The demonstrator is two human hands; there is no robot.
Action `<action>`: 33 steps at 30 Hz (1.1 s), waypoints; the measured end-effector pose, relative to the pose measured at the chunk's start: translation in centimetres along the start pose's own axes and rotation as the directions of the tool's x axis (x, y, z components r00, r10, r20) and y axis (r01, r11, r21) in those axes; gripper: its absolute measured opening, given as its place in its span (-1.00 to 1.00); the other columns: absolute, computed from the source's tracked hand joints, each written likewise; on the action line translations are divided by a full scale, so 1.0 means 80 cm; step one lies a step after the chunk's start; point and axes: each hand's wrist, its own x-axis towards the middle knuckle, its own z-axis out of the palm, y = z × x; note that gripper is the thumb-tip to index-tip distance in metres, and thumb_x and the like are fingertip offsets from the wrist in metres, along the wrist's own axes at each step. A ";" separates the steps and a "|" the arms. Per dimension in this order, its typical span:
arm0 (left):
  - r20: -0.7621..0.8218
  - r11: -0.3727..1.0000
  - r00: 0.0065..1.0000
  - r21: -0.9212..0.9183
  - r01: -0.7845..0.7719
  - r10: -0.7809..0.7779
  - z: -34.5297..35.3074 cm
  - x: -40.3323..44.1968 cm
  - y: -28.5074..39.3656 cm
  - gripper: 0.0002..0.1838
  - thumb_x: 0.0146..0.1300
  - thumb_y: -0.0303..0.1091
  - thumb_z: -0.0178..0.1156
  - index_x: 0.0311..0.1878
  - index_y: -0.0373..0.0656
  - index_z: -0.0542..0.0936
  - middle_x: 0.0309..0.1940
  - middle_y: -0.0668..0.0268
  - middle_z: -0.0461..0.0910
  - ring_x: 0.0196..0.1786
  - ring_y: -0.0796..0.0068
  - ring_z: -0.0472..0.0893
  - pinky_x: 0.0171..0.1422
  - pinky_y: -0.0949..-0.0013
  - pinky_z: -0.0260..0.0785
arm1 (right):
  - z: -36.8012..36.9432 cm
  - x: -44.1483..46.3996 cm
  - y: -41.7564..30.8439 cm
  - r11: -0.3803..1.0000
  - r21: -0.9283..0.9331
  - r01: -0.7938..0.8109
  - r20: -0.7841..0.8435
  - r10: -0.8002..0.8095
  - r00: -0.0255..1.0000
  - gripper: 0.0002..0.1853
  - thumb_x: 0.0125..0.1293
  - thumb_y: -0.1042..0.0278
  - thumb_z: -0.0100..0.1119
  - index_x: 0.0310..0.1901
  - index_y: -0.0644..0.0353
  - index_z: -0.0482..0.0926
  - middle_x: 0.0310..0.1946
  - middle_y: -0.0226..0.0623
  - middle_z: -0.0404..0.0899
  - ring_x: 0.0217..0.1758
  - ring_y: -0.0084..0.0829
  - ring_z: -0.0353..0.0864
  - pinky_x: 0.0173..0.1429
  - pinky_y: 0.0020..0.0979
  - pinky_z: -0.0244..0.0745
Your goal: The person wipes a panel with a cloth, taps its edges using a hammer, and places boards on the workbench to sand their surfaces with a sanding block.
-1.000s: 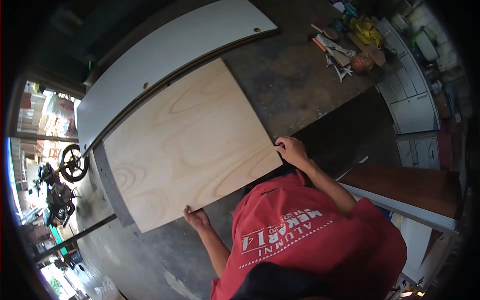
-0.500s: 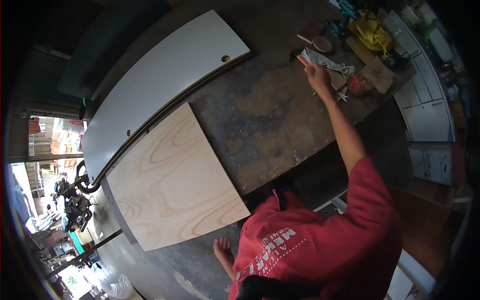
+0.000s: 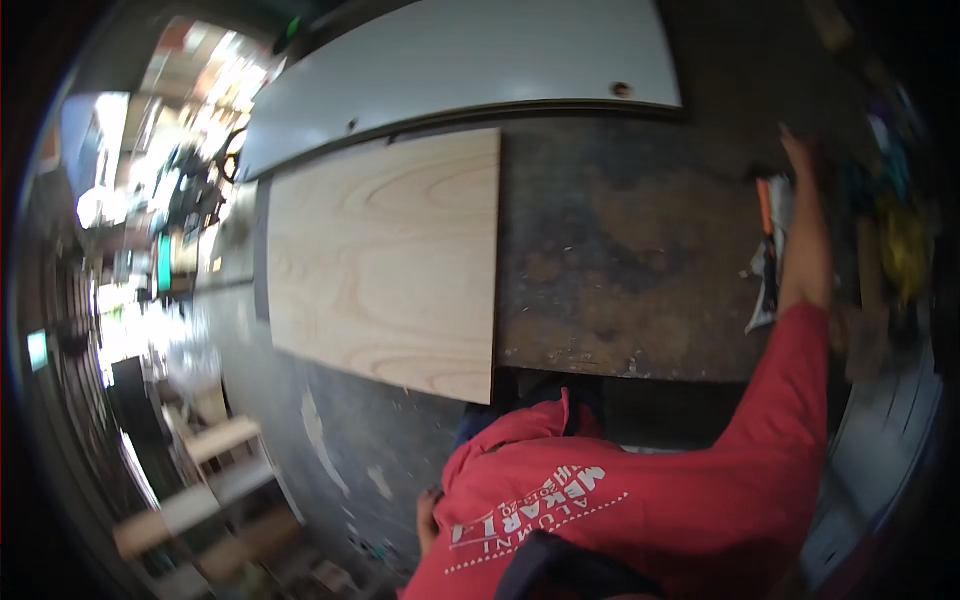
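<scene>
My right hand (image 3: 802,152) is stretched out to the far right, blurred, with a finger extended and nothing visible in it. Just below it, an orange-handled tool (image 3: 766,208) lies by a pale cloth (image 3: 758,310). My left hand (image 3: 428,512) is low beside the red shirt, partly hidden; its fingers do not show clearly. A light wooden panel (image 3: 385,265) with wavy grain lies flat on the dark worktable (image 3: 620,250), apart from both hands. Behind the panel lies a long white board (image 3: 470,60) with round holes.
Yellow material (image 3: 903,250) and other blurred items sit at the right edge. The worktable's near edge runs in front of my body. Wooden shelving (image 3: 225,440) stands at the lower left, and a motorcycle (image 3: 190,185) at the upper left.
Both hands have left the wooden panel. My right hand has reached right, past the orange-handled tool; my left has drawn back beside the shirt. The view has turned.
</scene>
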 end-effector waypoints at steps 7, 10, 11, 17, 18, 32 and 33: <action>-0.064 0.965 0.992 -0.243 0.094 -0.113 0.006 -0.008 0.088 -0.40 0.34 -0.27 0.27 0.44 -0.17 0.43 0.11 0.16 0.67 0.03 0.28 0.71 0.05 0.15 0.54 | 0.009 0.048 0.063 0.935 0.316 -0.165 -0.181 0.229 0.956 -0.06 0.02 -0.18 0.50 0.37 0.24 0.47 0.29 0.10 0.54 0.36 0.09 0.54 0.41 -0.02 0.43; -0.083 0.982 0.996 -0.187 0.005 -0.021 0.004 0.006 0.118 -0.37 0.35 -0.26 0.27 0.46 -0.15 0.41 0.13 0.15 0.66 0.07 0.27 0.70 0.09 0.16 0.53 | -0.091 -0.046 -0.039 0.917 0.389 0.090 -0.506 0.131 0.853 -0.04 0.06 -0.16 0.50 0.44 0.16 0.38 0.27 0.07 0.54 0.32 0.11 0.55 0.40 0.06 0.41; -0.072 0.984 0.997 -0.171 -0.047 0.035 0.001 0.011 0.123 -0.37 0.35 -0.26 0.28 0.47 -0.15 0.41 0.14 0.15 0.67 0.09 0.28 0.70 0.10 0.18 0.52 | -0.118 -0.076 -0.072 0.931 0.338 0.139 -0.555 0.078 0.828 -0.04 0.06 -0.16 0.51 0.44 0.15 0.39 0.29 0.07 0.52 0.34 0.11 0.52 0.40 0.05 0.41; 0.033 0.992 0.998 -0.112 -0.054 0.058 -0.036 0.041 0.141 -0.33 0.38 -0.23 0.28 0.51 -0.16 0.35 0.25 0.07 0.61 0.18 0.21 0.67 0.23 0.11 0.46 | -0.155 -0.166 -0.180 0.642 0.699 0.315 -0.446 0.046 0.894 -0.24 0.23 0.13 0.41 0.43 0.15 0.39 0.41 -0.04 0.38 0.45 -0.05 0.39 0.49 -0.12 0.31; 0.033 0.991 0.997 -0.122 -0.059 0.063 -0.045 0.053 0.135 -0.33 0.38 -0.23 0.28 0.51 -0.16 0.35 0.25 0.07 0.61 0.18 0.21 0.67 0.23 0.11 0.46 | -0.169 -0.188 -0.210 0.393 0.895 0.213 -0.275 0.109 0.955 -0.32 0.29 0.27 0.36 0.43 0.17 0.38 0.41 -0.08 0.37 0.42 -0.12 0.40 0.50 -0.17 0.29; -0.077 0.933 0.992 -0.339 -0.121 0.101 -0.255 0.317 0.008 -0.49 0.33 -0.39 0.26 0.35 -0.20 0.52 0.00 0.21 0.72 0.00 0.40 0.71 0.01 0.33 0.53 | -0.190 -0.709 -0.717 -0.316 0.576 -0.754 0.574 -0.501 0.648 -0.42 0.36 0.35 -0.03 0.41 0.33 0.38 0.42 0.06 0.42 0.44 0.03 0.45 0.48 0.01 0.35; -0.208 0.909 0.964 -0.346 -0.231 0.166 -0.284 0.345 0.006 -0.53 0.33 -0.42 0.24 0.31 -0.23 0.54 -0.04 0.21 0.72 -0.02 0.43 0.70 0.02 0.37 0.53 | -0.183 -0.724 -0.724 -0.047 0.821 -0.569 0.544 -0.241 0.804 -0.46 0.36 0.42 -0.02 0.36 0.41 0.40 0.40 0.00 0.45 0.41 -0.02 0.48 0.47 -0.13 0.38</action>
